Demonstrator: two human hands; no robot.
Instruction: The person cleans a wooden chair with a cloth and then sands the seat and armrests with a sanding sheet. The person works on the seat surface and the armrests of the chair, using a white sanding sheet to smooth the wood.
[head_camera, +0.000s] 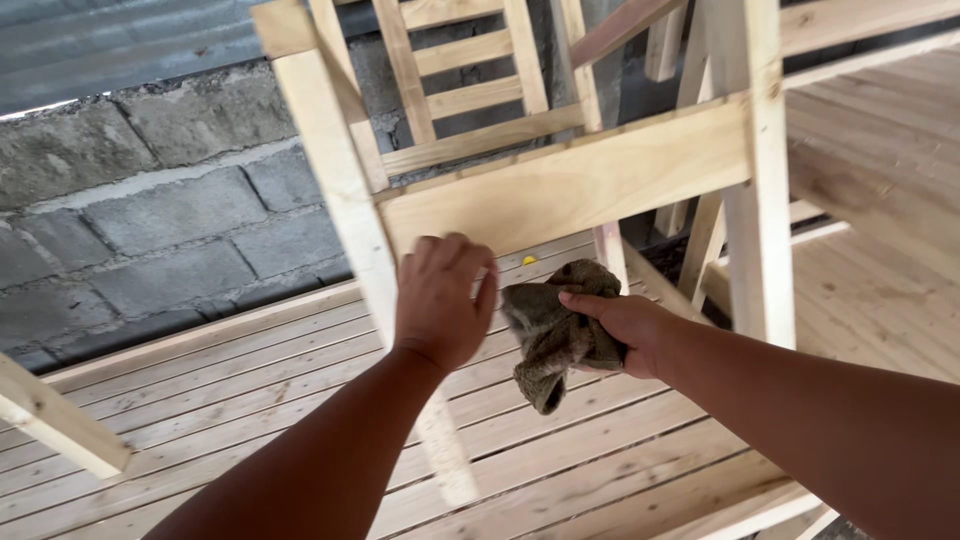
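My left hand (440, 298) is wrapped around the pale leg (330, 170) of a bare wooden chair frame, just below its front rail (580, 180). The chair is tilted and its slatted back (470, 60) points away from me. My right hand (625, 325) grips a crumpled olive-brown cloth (550, 335), held close beside the left hand and just under the rail. A second chair leg (755, 170) stands upright to the right.
Slatted wooden panels (250, 400) lie flat beneath the chair. A grey concrete block wall (150, 200) rises at the left. More unfinished wood panels (880, 150) lie at the right, and a loose wooden bar end (60, 420) juts in at lower left.
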